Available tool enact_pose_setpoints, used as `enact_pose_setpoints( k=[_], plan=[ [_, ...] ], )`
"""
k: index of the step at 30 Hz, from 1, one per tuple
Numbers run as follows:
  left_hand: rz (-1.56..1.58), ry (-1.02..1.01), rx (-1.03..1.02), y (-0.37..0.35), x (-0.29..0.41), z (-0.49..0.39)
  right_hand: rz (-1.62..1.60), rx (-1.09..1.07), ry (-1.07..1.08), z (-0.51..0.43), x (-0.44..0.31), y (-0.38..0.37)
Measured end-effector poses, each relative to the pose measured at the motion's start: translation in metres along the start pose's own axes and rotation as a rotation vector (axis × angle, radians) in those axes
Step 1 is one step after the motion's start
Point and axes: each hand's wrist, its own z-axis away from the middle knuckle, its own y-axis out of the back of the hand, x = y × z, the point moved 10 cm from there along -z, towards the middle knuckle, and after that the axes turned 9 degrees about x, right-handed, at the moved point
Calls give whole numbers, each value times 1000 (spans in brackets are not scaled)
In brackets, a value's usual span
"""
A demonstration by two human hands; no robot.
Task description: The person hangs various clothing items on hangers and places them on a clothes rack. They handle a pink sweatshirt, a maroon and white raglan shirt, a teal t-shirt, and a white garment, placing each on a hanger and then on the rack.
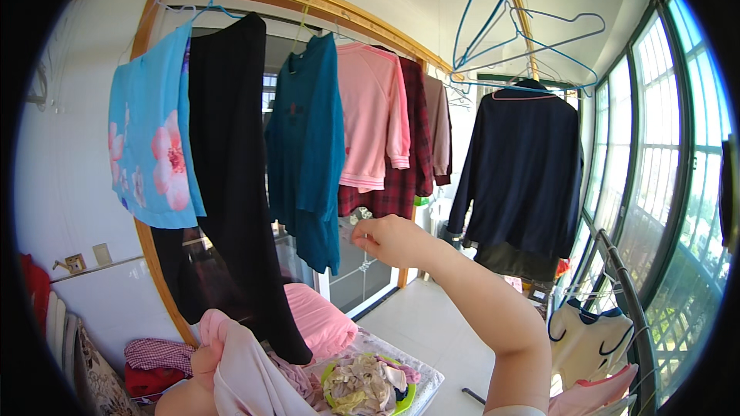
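Note:
My left hand (208, 355) is closed on a pale pink-grey cloth (248, 364) at the lower left, which hangs down towards the picture's bottom edge. My right hand (390, 240) is raised near the middle, its fingers curled; whether anything thin is between them I cannot tell. Behind it hang a teal top (309, 144), a pink sweatshirt (370, 98) and a dark red plaid garment (416, 127). Black trousers (228, 127) hang above and behind my left hand. A green basin (411, 396) heaped with crumpled clothes (364, 384) stands between my arms.
Blue wire hangers (523, 40) hang from a ceiling rail at the upper right, near a navy top (523, 167). A blue floral cloth (153, 138) hangs at left. A folded pink quilt (318, 320) lies on the table (425, 378). A metal rack (627, 283) stands by the windows.

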Motion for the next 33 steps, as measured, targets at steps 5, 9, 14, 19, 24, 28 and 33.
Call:
enact_pose_setpoints(
  k=[5,9,14,19,24,28,33],
  plan=[
    [88,48,-50,-8,-29,-18,261,54,-259,37,71,32],
    [43,64,-66,-8,-50,-40,442,137,-527,64,152,70],
    [-80,10,-243,-26,-68,-73,415,473,-609,92,251,151],
    [-144,170,-266,-44,-115,-118,77,787,-708,103,296,230],
    [-114,-64,-278,6,-167,-188,48,898,-659,101,341,314],
    [19,-257,-273,-10,-189,-215,-240,843,-411,45,351,317],
    [-122,-147,-139,16,-239,-261,-386,781,-182,13,344,321]
  ],
)
